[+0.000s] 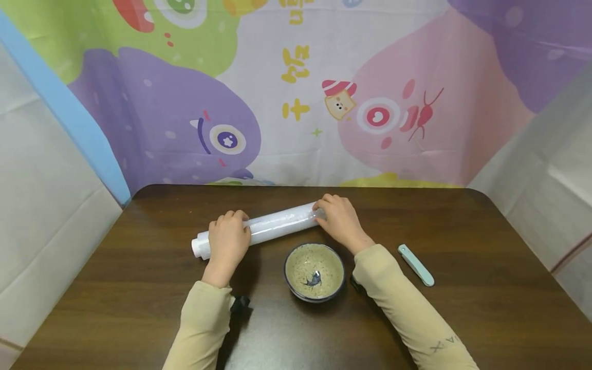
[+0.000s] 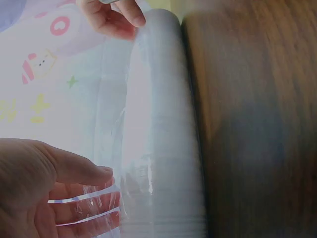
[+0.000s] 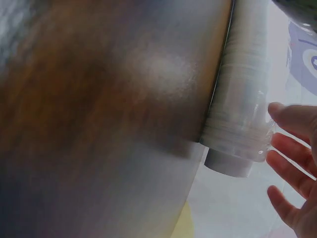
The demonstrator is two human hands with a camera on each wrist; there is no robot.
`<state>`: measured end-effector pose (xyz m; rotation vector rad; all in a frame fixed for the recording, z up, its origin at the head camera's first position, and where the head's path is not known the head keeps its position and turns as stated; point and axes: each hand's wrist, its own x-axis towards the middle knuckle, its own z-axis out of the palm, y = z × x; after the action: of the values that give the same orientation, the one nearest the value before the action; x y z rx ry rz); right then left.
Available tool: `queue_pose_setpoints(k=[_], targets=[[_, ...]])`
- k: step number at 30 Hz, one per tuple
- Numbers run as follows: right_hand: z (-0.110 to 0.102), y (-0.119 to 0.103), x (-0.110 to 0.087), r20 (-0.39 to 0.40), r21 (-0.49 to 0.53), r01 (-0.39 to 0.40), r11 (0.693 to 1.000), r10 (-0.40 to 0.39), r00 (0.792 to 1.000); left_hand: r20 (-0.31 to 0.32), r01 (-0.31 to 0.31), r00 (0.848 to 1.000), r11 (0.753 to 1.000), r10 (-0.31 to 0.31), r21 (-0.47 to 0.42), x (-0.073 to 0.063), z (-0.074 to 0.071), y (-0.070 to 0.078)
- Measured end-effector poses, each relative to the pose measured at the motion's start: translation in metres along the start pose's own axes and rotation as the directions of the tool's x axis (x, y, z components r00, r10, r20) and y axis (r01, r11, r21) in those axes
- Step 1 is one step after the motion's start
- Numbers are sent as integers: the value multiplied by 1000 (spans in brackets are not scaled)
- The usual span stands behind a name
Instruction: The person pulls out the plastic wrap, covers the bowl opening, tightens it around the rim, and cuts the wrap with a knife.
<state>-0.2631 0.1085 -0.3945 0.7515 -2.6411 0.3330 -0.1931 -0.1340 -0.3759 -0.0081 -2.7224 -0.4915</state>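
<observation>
Dark brown wood-grain tabletop [image 1: 139, 288], rounded far corners. Behind far edge: white cloth backdrop [image 1: 282, 149] with purple, green, pink cartoon monsters [image 1: 171, 113]. Whitish panels [image 1: 41, 216] beyond left and right edges. Glare toward near edge.

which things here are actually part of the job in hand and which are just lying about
In the job:
- clear film roll, with the left grip and right grip on it

Seemingly just lying about:
- patterned bowl, close to the roll but untouched; possibly wanted later
- pale green tool, untouched beside the right sleeve
</observation>
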Motion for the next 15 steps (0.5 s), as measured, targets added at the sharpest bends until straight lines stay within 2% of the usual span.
queue_pose_setpoints(k=[5,15], targets=[[1,-1,-1,-25,-31,-1,1000,0,1000,-1,-3,1000,1000,3,1,0,2,-2],[2,1,2,-49,-42,22,999,-24,998,-43,-13,999,1000,13,4,2,2,-3]])
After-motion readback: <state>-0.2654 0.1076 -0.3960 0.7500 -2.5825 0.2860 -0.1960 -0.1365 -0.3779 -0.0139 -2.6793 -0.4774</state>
